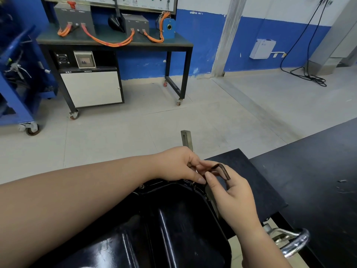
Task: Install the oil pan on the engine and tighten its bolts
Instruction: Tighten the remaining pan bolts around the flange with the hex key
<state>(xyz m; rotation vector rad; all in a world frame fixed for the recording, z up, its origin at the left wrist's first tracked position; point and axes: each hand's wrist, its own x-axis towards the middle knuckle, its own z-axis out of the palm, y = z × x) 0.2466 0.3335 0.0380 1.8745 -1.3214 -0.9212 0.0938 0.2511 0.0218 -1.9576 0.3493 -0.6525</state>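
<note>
A glossy black oil pan (166, 225) fills the lower middle of the head view, with its flange along the far edge. A bolt (142, 186) sits in that flange at the left, and another bolt (193, 184) stands at the far right corner. A rusty L-shaped hex key (222, 169) is held over that corner. My left hand (180, 165) pinches the key's short arm between thumb and fingers. My right hand (231, 192) holds the key's long arm with curled fingers and thumb.
A black workbench (313, 171) runs along the right, with a shiny metal handle (295, 246) at its near corner. A grey metal bracket (187, 140) rises behind my hands. A wheeled trainer bench (116, 43) with orange cables and a blue cart (19, 105) stand across the tiled floor.
</note>
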